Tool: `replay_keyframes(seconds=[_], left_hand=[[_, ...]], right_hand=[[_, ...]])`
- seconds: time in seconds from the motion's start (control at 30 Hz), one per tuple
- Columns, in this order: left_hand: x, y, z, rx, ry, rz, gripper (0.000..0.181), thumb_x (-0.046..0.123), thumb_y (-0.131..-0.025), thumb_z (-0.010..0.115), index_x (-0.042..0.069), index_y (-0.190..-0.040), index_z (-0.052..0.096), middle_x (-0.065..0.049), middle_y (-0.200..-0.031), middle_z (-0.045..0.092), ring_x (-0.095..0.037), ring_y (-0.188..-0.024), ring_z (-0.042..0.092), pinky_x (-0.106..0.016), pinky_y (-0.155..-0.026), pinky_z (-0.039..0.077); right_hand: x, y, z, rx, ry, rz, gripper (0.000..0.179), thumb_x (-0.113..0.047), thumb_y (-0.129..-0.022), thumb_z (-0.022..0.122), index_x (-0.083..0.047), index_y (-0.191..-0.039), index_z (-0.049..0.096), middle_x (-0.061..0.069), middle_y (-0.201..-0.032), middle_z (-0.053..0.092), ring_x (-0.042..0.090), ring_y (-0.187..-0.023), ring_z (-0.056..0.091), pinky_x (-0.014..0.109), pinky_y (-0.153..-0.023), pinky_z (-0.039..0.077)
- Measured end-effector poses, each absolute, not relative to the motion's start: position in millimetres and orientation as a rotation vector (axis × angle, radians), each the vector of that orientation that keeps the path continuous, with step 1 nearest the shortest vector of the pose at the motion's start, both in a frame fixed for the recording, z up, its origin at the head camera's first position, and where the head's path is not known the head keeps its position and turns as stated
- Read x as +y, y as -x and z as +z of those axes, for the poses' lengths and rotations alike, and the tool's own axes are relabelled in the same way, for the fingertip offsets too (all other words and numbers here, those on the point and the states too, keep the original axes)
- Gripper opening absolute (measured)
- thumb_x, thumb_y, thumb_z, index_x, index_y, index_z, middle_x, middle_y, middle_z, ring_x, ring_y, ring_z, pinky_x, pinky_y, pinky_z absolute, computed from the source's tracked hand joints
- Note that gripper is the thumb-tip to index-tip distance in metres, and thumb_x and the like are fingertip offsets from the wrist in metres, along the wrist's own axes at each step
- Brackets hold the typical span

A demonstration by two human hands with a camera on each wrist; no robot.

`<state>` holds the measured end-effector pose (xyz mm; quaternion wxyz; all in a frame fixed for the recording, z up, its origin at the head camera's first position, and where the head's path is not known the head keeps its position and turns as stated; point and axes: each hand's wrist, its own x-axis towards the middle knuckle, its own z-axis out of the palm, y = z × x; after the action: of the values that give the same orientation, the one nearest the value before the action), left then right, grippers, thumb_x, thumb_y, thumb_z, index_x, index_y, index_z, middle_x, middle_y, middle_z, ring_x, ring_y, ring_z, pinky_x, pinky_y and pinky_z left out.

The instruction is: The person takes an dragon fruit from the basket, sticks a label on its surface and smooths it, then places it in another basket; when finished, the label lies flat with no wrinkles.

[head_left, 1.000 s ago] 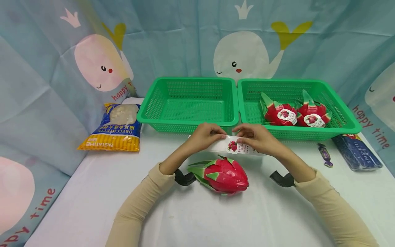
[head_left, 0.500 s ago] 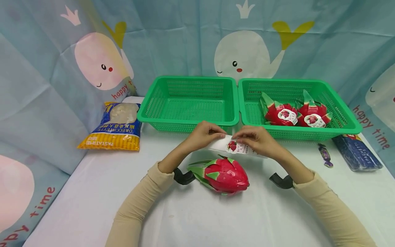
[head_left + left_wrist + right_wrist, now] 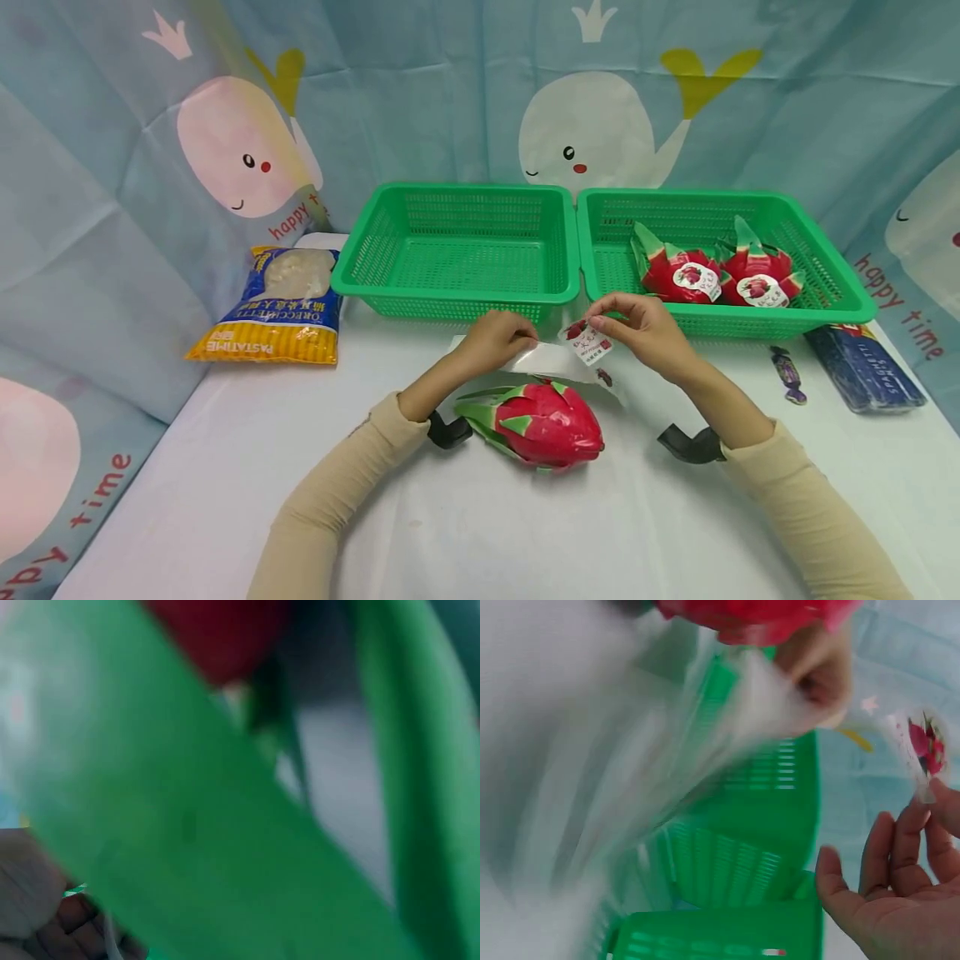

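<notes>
My right hand [image 3: 643, 332] pinches a peeled sticker [image 3: 587, 340] with a red fruit print between thumb and forefinger. The same sticker [image 3: 928, 744] shows upright at the fingertips in the right wrist view, the other fingers spread loosely. To its left, my left hand [image 3: 497, 340] pinches a glossy white backing strip [image 3: 551, 360], whose far end bears another printed sticker [image 3: 604, 377]. A dragon fruit [image 3: 551, 425] lies on the table just below the hands, green leaf tips pointing left. Its green leaves [image 3: 187, 817] fill most of the left wrist view and hide much of that hand.
Behind the hands stand two green baskets: the left basket [image 3: 457, 298] and the right basket [image 3: 750, 315], which holds two labelled dragon fruits [image 3: 678, 279]. A pasta bag [image 3: 273, 308] lies at left. A wrapped candy [image 3: 787, 375] and a spaghetti pack [image 3: 870, 371] lie at right.
The sticker has come away from the backing strip in my right hand, which moved slightly right and up. My left hand keeps hold of the strip, which now sags. The dragon fruit stays put.
</notes>
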<state>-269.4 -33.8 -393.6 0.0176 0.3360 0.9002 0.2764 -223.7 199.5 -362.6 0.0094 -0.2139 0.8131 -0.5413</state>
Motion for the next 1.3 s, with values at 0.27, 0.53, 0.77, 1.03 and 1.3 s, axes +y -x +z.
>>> replay_keyframes(seconds=[0.27, 0.53, 0.77, 1.03, 1.3], left_hand=[[-35.1, 266.0, -386.4, 2.869, -1.149, 0.888, 0.019, 0.015, -0.089, 0.059, 0.005, -0.1, 0.071, -0.006, -0.095, 0.071, -0.016, -0.085, 0.066, -0.029, -0.074, 0.051], [-30.2, 234.6, -329.6, 2.744, -1.104, 1.343, 0.017, 0.022, -0.084, 0.067, 0.009, -0.093, 0.071, 0.0, -0.087, 0.07, -0.008, -0.079, 0.063, -0.02, -0.071, 0.049], [-22.9, 226.8, -326.0, 2.734, -1.01, 1.269, 0.009, 0.021, -0.082, 0.069, 0.012, -0.082, 0.071, 0.004, -0.074, 0.068, -0.005, -0.071, 0.059, -0.019, -0.061, 0.045], [-31.5, 220.9, -331.1, 2.707, -0.828, 1.48, 0.01, 0.021, -0.082, 0.069, 0.012, -0.079, 0.07, 0.003, -0.073, 0.068, -0.007, -0.069, 0.059, -0.021, -0.057, 0.044], [-35.0, 201.4, -332.2, 2.688, -0.858, 1.531, 0.008, 0.02, -0.083, 0.069, 0.012, -0.08, 0.07, 0.004, -0.074, 0.069, -0.004, -0.069, 0.06, -0.023, -0.062, 0.046]], right_hand=[[198.0, 219.9, -344.7, 2.62, 0.612, -1.504, 0.02, -0.016, -0.09, 0.059, 0.0, -0.103, 0.063, 0.003, -0.099, 0.062, 0.01, -0.086, 0.057, 0.019, -0.072, 0.051], [191.4, 216.5, -337.5, 2.743, 0.699, -1.328, 0.016, -0.014, -0.088, 0.061, -0.004, -0.099, 0.067, 0.007, -0.096, 0.068, 0.012, -0.09, 0.06, 0.021, -0.074, 0.051], [184.4, 208.6, -336.7, 2.721, 0.741, -1.475, 0.021, -0.013, -0.09, 0.059, -0.002, -0.107, 0.067, 0.012, -0.102, 0.068, -0.002, -0.081, 0.057, 0.015, -0.07, 0.049], [189.2, 194.0, -340.5, 2.785, 0.436, -1.699, 0.027, -0.022, -0.09, 0.06, -0.001, -0.107, 0.062, -0.004, -0.1, 0.063, 0.003, -0.092, 0.057, 0.014, -0.076, 0.047], [189.5, 185.5, -342.0, 2.71, 0.459, -1.658, 0.017, -0.019, -0.089, 0.06, -0.003, -0.09, 0.061, -0.004, -0.087, 0.062, 0.008, -0.067, 0.056, 0.019, -0.062, 0.048]])
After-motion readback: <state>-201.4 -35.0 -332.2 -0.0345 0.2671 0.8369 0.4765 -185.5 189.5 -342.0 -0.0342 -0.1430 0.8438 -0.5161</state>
